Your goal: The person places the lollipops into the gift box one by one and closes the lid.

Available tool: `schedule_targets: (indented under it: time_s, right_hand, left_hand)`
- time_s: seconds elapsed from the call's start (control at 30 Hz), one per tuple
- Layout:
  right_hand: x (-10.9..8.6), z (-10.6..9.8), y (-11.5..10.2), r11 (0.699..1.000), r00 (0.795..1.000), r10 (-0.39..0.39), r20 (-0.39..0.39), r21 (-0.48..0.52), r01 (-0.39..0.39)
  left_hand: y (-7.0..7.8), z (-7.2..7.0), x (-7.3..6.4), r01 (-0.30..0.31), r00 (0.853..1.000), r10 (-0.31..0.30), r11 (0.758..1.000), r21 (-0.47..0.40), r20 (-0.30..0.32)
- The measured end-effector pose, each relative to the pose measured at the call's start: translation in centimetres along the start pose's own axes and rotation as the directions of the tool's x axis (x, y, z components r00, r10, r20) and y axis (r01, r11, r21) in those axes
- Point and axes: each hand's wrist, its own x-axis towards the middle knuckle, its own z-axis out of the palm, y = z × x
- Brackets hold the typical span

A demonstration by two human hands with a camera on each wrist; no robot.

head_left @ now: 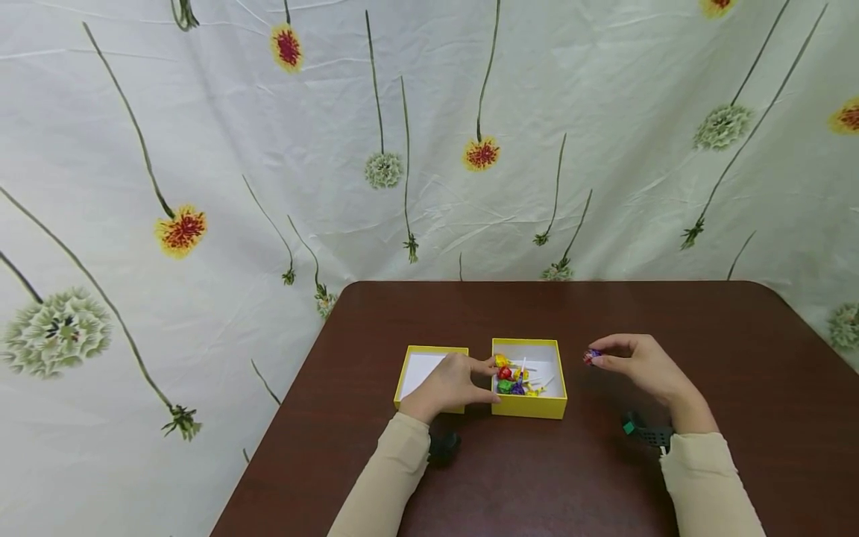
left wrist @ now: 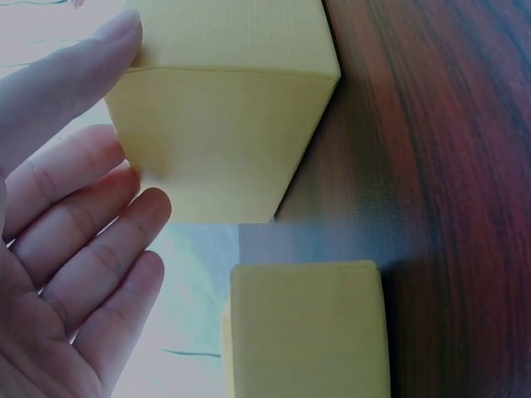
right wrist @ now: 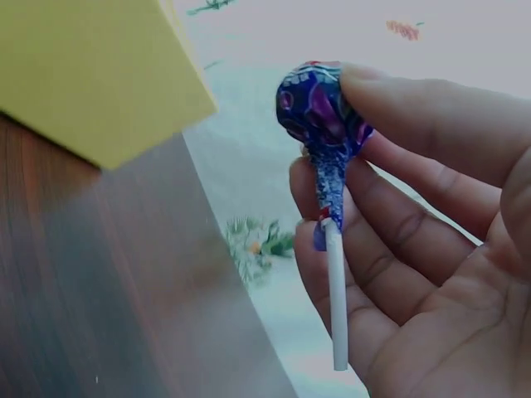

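Observation:
A lollipop (right wrist: 319, 116) in a shiny blue and purple wrapper, with a white stick, is pinched between the thumb and fingers of my right hand (head_left: 647, 369). That hand is just right of a yellow box (head_left: 530, 407) with a white inside. Several wrapped lollipops (head_left: 505, 386) in red, green, yellow and purple lie in the box's left part. My left hand (head_left: 451, 384) is at the box's left side, thumb and fingers spread and lightly bent. In the left wrist view, its fingertips come right up to the yellow wall (left wrist: 224, 149).
A second, shallower yellow tray or lid (head_left: 417, 367), white inside, sits left of the box and partly under my left forearm. Both rest on a dark reddish-brown table (head_left: 523, 477). Behind the table hangs a white cloth (head_left: 429, 201) printed with flowers.

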Motion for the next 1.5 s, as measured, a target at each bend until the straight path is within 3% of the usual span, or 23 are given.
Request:
schedule_targets:
  time_s: [0.37, 0.67, 1.5]
  right_hand:
    - [0.5, 1.4, -2.1, 0.996, 0.998, -0.061, 0.009, 0.068, 0.060]
    - [0.8, 2.9, -3.2, 0.996, 0.998, -0.056, 0.011, 0.066, 0.055]
    - [1.4, 5.4, -4.1, 0.995, 0.998, -0.070, -0.010, 0.076, 0.070]
  left_hand:
    - [-0.1, 0.0, 0.0, 0.001, 1.000, -0.001, 1.000, -0.015, 0.006]
    - [0.0, 0.1, 0.0, 0.004, 1.000, -0.004, 1.000, -0.010, -0.002]
    - [0.0, 0.1, 0.0, 0.018, 1.000, -0.018, 1.000, -0.018, 0.007]
